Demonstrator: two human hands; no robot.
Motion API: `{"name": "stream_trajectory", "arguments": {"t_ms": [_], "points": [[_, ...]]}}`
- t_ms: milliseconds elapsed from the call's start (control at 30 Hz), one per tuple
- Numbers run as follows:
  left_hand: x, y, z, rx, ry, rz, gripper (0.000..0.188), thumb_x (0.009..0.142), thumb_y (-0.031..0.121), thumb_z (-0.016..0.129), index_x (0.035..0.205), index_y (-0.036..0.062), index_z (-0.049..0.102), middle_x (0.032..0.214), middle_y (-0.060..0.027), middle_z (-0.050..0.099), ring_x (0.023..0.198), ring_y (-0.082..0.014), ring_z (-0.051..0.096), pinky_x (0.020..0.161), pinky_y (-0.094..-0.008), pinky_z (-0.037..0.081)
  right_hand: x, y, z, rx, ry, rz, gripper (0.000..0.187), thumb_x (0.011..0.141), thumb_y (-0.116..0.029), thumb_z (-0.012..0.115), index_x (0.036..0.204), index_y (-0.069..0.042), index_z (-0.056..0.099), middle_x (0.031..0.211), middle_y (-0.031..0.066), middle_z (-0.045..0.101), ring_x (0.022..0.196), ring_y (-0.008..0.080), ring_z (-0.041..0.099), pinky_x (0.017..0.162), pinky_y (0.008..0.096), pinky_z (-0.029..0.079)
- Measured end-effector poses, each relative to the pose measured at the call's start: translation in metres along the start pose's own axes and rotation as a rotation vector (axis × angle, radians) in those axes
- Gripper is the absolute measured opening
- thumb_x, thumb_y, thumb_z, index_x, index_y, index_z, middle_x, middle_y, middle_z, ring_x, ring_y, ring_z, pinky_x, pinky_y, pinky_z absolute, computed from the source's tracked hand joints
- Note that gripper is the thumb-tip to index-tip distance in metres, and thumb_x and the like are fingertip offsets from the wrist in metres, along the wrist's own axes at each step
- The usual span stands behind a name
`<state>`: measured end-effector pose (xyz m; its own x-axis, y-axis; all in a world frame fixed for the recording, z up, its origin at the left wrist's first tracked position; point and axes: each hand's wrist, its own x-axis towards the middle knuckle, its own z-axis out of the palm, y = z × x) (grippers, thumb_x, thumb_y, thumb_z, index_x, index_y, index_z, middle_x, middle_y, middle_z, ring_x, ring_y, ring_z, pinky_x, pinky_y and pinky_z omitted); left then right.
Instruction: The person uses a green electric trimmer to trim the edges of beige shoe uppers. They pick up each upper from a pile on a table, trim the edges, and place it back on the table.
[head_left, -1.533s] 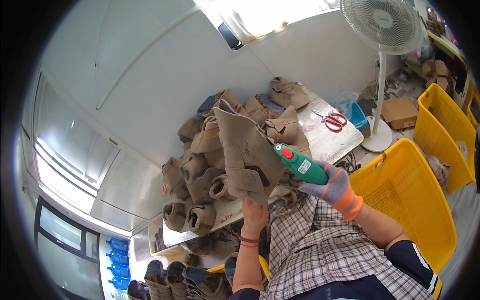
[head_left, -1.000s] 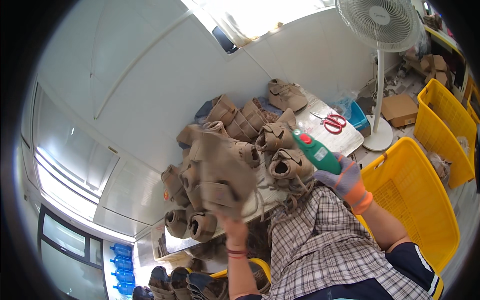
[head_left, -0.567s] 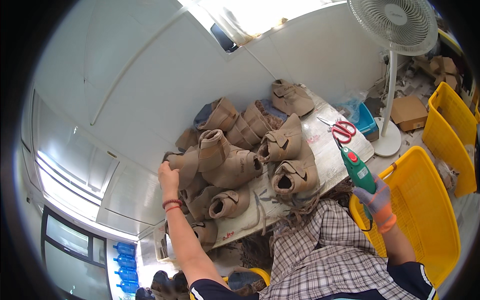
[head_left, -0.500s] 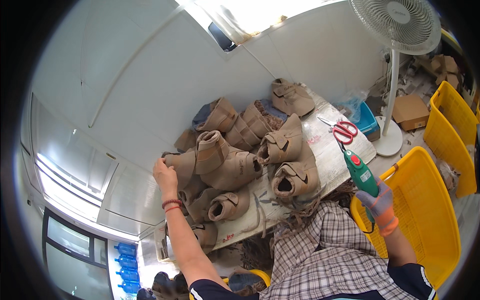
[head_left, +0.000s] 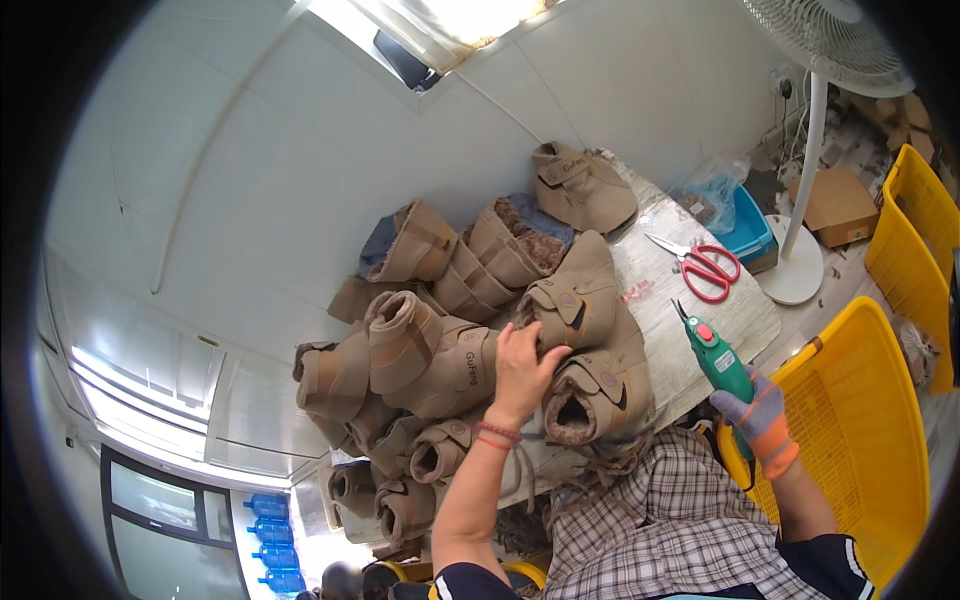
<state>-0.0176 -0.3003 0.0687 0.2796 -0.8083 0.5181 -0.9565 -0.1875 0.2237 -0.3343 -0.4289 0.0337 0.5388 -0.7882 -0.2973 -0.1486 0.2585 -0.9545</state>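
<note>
My bare left hand (head_left: pixel 522 372), with beaded bracelets at the wrist, reaches over the pile, fingers apart. Its fingertips are at the fur-lined opening of a brown boot upper (head_left: pixel 572 292) with a strap; whether they touch it I cannot tell. A similar boot upper (head_left: pixel 610 385) lies just right of the hand, its furry opening facing me. Another, with dark lettering (head_left: pixel 450 370), lies to the left. My right hand (head_left: pixel 760 422), in a grey and orange glove, is closed round green electric scissors (head_left: pixel 722 362) with a red button, blades pointing up and away.
More boot uppers (head_left: pixel 410 245) are heaped along the wall side of the worn white table (head_left: pixel 660 262). Red-handled scissors (head_left: pixel 708 272) lie at its right. Yellow baskets (head_left: pixel 850 420), a blue bin (head_left: pixel 745 228) and a standing fan (head_left: pixel 815 170) are on the right. Plaid cloth (head_left: pixel 660 520) covers my lap.
My left hand has moved right, from the left end of the pile to the strapped boot upper. The boot upper it was at stays at the left. My right hand still holds the electric scissors.
</note>
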Motion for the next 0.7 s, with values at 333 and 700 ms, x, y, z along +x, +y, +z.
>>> {"name": "stream_trajectory", "arguments": {"t_ms": [333, 700], "points": [[0.019, -0.048, 0.017, -0.371, 0.303, -0.338, 0.013, 0.092, 0.009, 0.054, 0.091, 0.0007, 0.064, 0.09, -0.0061, 0.062, 0.086, -0.0144, 0.056, 0.088, -0.0303, 0.043, 0.024, 0.009, 0.003, 0.1, 0.013, 0.054, 0.041, 0.075, -0.01, 0.075, 0.111, 0.001, 0.057, 0.085, 0.0008, 0.059, 0.071, 0.0071, 0.051, 0.062, 0.0223, 0.044], [0.091, -0.185, 0.014, 0.324, -0.127, -0.82, 0.048, 0.073, 0.006, 0.051, 0.12, -0.0059, 0.053, 0.126, -0.0264, 0.049, 0.113, -0.0428, 0.047, 0.101, -0.0458, 0.037, 0.032, 0.013, 0.007, 0.12, -0.058, 0.05, 0.038, 0.076, -0.01, 0.075, 0.109, 0.0, 0.059, 0.08, -0.0013, 0.058, 0.067, 0.0058, 0.05, 0.059, 0.0212, 0.042]]}}
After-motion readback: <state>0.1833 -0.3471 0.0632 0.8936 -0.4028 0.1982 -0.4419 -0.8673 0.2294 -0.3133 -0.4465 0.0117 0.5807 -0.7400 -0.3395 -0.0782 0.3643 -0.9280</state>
